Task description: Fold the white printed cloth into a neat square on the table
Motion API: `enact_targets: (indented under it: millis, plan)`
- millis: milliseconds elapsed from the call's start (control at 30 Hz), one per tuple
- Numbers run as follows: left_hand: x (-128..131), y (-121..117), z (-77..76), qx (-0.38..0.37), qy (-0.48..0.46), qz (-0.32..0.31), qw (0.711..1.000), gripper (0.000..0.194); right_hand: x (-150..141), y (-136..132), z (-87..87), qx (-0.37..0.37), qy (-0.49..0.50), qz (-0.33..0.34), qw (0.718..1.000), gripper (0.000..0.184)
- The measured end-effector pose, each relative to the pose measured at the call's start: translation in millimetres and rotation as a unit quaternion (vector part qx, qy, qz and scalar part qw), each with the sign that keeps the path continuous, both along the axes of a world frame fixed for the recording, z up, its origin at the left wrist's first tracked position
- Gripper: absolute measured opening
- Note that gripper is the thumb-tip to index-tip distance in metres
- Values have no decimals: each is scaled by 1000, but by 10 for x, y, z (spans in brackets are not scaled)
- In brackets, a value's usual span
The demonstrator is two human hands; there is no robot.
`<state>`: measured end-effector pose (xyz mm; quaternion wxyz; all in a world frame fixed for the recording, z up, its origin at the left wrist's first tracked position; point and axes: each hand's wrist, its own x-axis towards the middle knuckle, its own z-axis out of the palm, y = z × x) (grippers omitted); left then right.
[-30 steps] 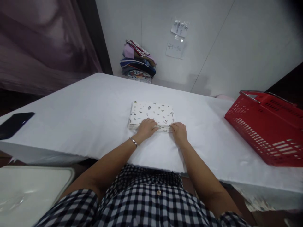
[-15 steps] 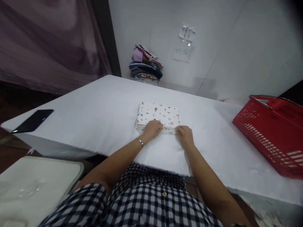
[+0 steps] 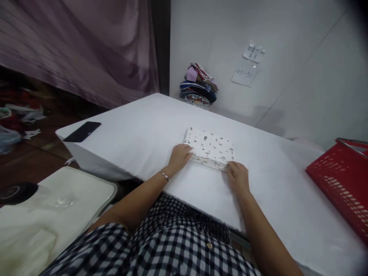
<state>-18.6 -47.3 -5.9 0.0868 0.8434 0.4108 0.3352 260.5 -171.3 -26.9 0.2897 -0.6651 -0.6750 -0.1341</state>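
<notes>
A white folded cloth [image 3: 211, 145] with small dark prints of plants and animals lies flat on the table in the head view. Its near edge shows several stacked layers. My left hand [image 3: 179, 158], with a silver bracelet at the wrist, is closed at the near left corner, fingertips on the cloth. At the near right corner, my right hand [image 3: 238, 175] pinches the layers between thumb and fingers. Each palm faces down, hiding part of the grip.
A black phone [image 3: 82, 131] lies at the table's [image 3: 138, 130] left end. On the right stands a red plastic basket [image 3: 342, 172]. Folded clothes [image 3: 198, 86] are piled behind the far edge, below paper signs [image 3: 245, 73] on the wall. A pale lidded box [image 3: 83, 191] stands at lower left.
The view has swung left, so things appear further right. My left hand has slid from the middle of the cloth's near edge to its left corner. My right hand stays at the right corner.
</notes>
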Motion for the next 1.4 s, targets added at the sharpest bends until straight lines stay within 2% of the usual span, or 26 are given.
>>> enact_targets:
  millis: [100, 200, 300, 467, 600, 800, 967, 1100, 1233, 1400]
  plan:
    - [-290, 93, -82, -112, -116, 108, 981, 23, -231, 130, 94, 20, -3, 68, 997, 23]
    - [-408, 86, -171, -219, -184, 127, 950, 23, -598, 353, 195, 3, -6, 149, 989, 21]
    - [-384, 18, -199, -240, -204, 100, 944, 21, -984, 594, 272, -39, -12, 200, 979, 21]
    - [-339, -30, -166, -216, -148, 94, 960, 13, -1377, 912, 314, -112, -33, 208, 971, 20]
    - [-353, 3, -181, -192, -111, 80, 972, 10, -1451, 1068, 292, -134, -32, 196, 971, 18]
    - [-337, -24, -163, -198, -108, 75, 971, 9, -1402, 1152, 232, -139, 114, 204, 962, 19]
    - [-314, -70, -118, -187, -79, 79, 976, 9, -1375, 1154, 224, -137, 154, 206, 957, 21]
    - [-301, -68, -102, -193, -93, 92, 972, 9, -1385, 1152, 208, -128, 143, 204, 960, 21]
    - [-295, -34, -117, -204, -101, 101, 968, 11, -1408, 1119, 177, -131, 79, 215, 965, 20]
    - [-305, 13, -177, -201, -121, 67, 970, 15, -1433, 1089, 174, -134, 23, 203, 970, 24]
